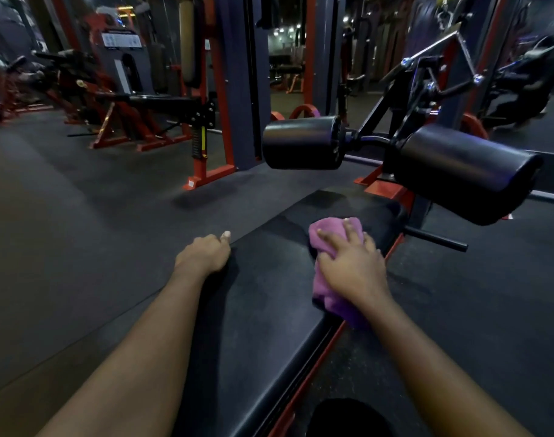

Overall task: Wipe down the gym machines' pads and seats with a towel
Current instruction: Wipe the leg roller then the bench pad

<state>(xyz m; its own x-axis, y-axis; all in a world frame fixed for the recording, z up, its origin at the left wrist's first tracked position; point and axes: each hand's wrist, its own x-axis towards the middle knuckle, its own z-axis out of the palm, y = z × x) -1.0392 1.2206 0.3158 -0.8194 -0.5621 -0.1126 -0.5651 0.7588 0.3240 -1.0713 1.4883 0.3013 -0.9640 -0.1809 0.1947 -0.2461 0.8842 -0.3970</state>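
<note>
A long black padded bench seat (269,294) runs from the bottom of the view up towards the middle. My right hand (351,263) presses a purple towel (329,288) flat on the seat's right side, fingers spread over the cloth. My left hand (206,253) grips the seat's left edge, fingers curled over it and the thumb on top. Beyond the seat's far end hang two black roller pads, one in the centre (301,143) and a bigger one at the right (462,171).
Dark rubber floor (80,231) lies on both sides of the bench. A red and grey machine frame (225,89) stands behind the seat, with more red machines (111,115) at the back left. A black peg (436,239) sticks out low on the right.
</note>
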